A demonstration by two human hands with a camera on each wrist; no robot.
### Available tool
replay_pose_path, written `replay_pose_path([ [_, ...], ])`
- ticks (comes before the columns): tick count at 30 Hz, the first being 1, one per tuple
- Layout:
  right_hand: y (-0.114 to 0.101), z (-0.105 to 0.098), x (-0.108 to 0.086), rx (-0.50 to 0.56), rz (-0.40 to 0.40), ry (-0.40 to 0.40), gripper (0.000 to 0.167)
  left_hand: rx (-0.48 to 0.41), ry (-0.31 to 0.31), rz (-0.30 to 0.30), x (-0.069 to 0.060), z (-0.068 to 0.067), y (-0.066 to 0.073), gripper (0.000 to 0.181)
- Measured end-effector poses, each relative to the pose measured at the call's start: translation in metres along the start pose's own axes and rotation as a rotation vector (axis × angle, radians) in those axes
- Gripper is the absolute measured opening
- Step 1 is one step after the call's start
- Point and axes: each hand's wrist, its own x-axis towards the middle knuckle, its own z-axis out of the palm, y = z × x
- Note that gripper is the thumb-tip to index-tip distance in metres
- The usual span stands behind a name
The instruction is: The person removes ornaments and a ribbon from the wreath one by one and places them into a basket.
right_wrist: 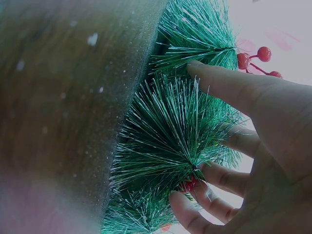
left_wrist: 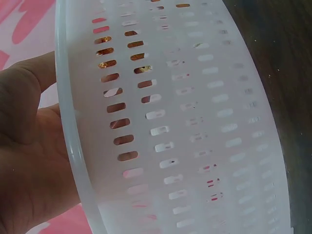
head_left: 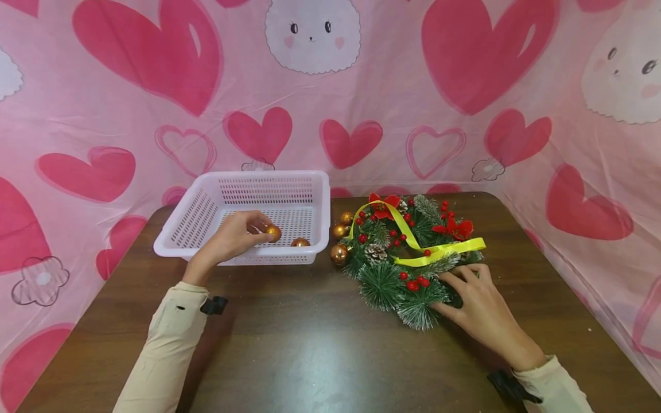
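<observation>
In the head view my left hand [head_left: 234, 234] pinches a gold ball [head_left: 272, 233] over the near side of a white perforated basket [head_left: 164, 244]. Another gold ball [head_left: 300, 242] lies inside the basket. The basket wall [left_wrist: 195, 122] covers the fingertips of my left hand [left_wrist: 34, 146] in the left wrist view. My right hand [head_left: 482, 304] touches the lower right edge of a green wreath [head_left: 384, 284] with red berries, pinecones and a yellow ribbon [head_left: 439, 250]. In the right wrist view the spread fingers of my right hand [right_wrist: 253, 146] rest against the needles [right_wrist: 170, 131].
Several gold balls [head_left: 339, 254] sit at the wreath's left side, between it and the basket. All stand on a brown wooden table [head_left: 289, 344]. Behind and beside the table hangs a pink cloth [head_left: 310, 97] with hearts.
</observation>
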Motion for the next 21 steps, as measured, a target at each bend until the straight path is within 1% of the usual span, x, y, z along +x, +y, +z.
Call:
replay_pose_path([
  [5, 0.0002, -0.0001, 0.0002, 0.001, 0.0, 0.002, 0.056, 0.002, -0.017, -0.006, -0.0008, 0.0015, -0.0027, 0.027],
  [10, -0.0003, -0.0002, 0.0004, 0.003, -0.001, 0.005, 0.056, -0.013, -0.03, -0.042, -0.0017, 0.0034, -0.0033, 0.029],
  [12, -0.0004, -0.0002, 0.0004, 0.005, -0.002, 0.005, 0.056, -0.013, -0.031, -0.047, -0.0017, 0.0034, -0.0033, 0.03],
  [17, -0.0007, -0.0004, 0.0004, 0.005, 0.001, 0.002, 0.056, 0.011, -0.012, -0.03, -0.0013, 0.0033, -0.0038, 0.028],
  [21, -0.0008, -0.001, 0.0, 0.0, 0.007, -0.004, 0.056, 0.011, -0.008, -0.017, -0.0006, 0.0039, -0.0027, 0.026],
])
